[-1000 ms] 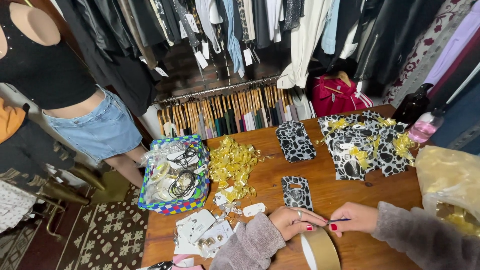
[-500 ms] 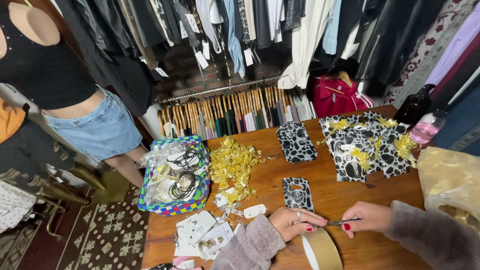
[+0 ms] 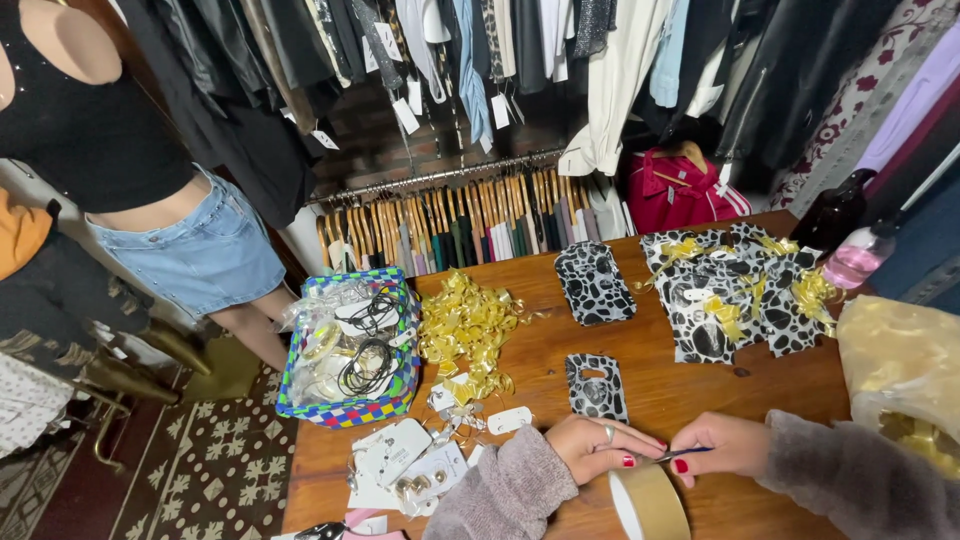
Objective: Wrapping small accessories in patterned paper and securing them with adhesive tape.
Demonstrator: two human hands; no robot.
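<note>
Head view: my hands, left hand (image 3: 600,447) and right hand (image 3: 722,443), pinch tape off the tape roll (image 3: 648,500); wrapped pouches (image 3: 735,295) done, two flat pouches (image 3: 594,330) left.

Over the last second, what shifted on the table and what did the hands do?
Hardly anything. The left hand and right hand stay together above the tape roll, the right still pinching a thin dark tool. The tape roll, spotted pouches, gold ribbons and basket have not moved.
</note>
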